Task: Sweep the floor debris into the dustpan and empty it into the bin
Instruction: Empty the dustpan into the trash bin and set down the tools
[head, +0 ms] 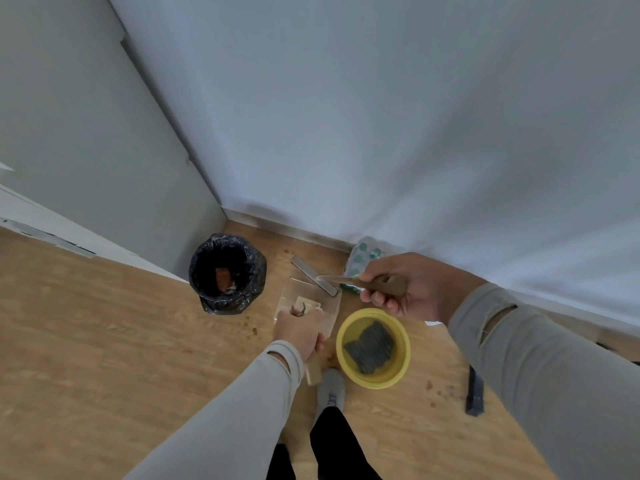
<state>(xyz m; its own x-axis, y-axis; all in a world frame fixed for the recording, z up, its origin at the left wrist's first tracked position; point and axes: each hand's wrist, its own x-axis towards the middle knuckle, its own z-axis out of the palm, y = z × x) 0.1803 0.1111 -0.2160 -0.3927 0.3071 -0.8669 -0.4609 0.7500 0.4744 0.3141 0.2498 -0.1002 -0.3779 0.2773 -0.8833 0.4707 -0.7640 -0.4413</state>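
Wood-look floor (104,341) fills the near half, w/ grey walls meeting at a corner at the far side. Bin (227,271), black-lined, sits far left by that corner; something brown already inside. Yellow bowl (373,348) w/ a dark cloth in it stands near right, just beside the dustpan. Dustpan (308,299), clear plastic, is between bin and bowl, well right of the bin mouth; can't tell if it's lifted or on the floor. Left hand (299,329) is wrapped round its handle at the near end, fingers clenched. A few bits of debris (301,306) lie in the pan. Right hand (401,289) is closed around the brush (329,280) handle, head held out over the pan's far edge. Small brown crumbs (251,323) lie loose on the floor near the bin, more at near right.

Step, prob.: sweeping done for this load, emptying next. Next move needs the pan kept level, carried left over the bin mouth, then tipped.
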